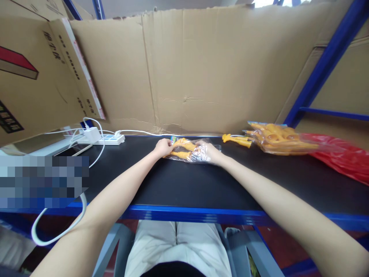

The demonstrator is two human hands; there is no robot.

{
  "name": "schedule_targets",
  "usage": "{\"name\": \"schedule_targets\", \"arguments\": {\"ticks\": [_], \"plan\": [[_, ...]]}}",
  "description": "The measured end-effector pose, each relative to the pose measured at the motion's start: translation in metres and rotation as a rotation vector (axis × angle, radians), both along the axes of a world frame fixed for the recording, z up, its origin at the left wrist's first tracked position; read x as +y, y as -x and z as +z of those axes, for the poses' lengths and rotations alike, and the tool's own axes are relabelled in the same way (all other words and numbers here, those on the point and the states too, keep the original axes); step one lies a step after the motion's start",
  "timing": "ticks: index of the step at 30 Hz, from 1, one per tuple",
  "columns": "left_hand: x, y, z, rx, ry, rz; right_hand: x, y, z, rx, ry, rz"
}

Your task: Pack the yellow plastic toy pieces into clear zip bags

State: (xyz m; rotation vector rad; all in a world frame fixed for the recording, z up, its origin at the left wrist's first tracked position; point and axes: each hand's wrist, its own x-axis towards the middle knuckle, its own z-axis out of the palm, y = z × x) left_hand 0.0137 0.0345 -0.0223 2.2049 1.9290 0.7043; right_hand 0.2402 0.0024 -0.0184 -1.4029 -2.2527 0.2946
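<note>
A clear plastic bag [198, 153] with orange-yellow plastic pieces [183, 145] inside lies on the black tabletop in front of me. My left hand [164, 147] grips its left end, next to a small colourful label. At the other end, my right hand [210, 151] is closed on the plastic, with the fingers partly hidden by the film. To the right, apart from both hands, sits a loose orange-yellow piece [236, 140]. Beyond it are more bagged orange-yellow pieces [276, 137].
A red plastic bag [340, 154] lies at the far right. White power strip [111, 139] and cables are at the back left, near a pixelated area. Cardboard [201, 69] walls the back; a blue rail [196, 214] edges the table's front.
</note>
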Motion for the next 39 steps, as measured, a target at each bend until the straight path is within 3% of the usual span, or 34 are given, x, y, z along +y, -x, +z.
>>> {"name": "schedule_targets", "arguments": {"ticks": [5,8,12,16,22,29,31,33,36,39], "plan": [[0.001,0.007,-0.002,0.040,-0.004,0.019,-0.003,-0.002,0.007,0.164,0.143,0.001],[0.002,0.008,-0.005,0.068,-0.123,0.000,-0.008,0.000,0.010,0.242,0.236,0.170],[0.002,0.004,-0.008,0.024,-0.295,-0.188,-0.013,0.001,0.013,0.209,0.294,0.325],[0.002,-0.001,-0.010,-0.012,-0.241,-0.403,-0.009,-0.001,0.010,0.222,0.336,0.381],[0.003,0.002,-0.011,-0.017,-0.159,-0.464,-0.005,0.001,0.004,0.307,0.349,0.388],[0.014,0.014,-0.016,-0.010,-0.113,-0.346,0.002,-0.001,0.006,0.419,0.324,0.134],[0.018,0.020,-0.016,0.028,-0.109,-0.335,0.016,-0.014,0.008,0.456,0.214,-0.022],[0.022,0.026,-0.017,0.060,-0.121,-0.327,0.032,-0.036,0.009,0.482,-0.013,-0.221],[0.026,0.035,-0.019,0.091,-0.153,-0.298,0.051,-0.077,0.006,0.322,-0.206,-0.496],[0.028,0.039,-0.020,0.113,-0.170,-0.284,0.058,-0.112,-0.005,0.012,-0.266,-0.585]]}}
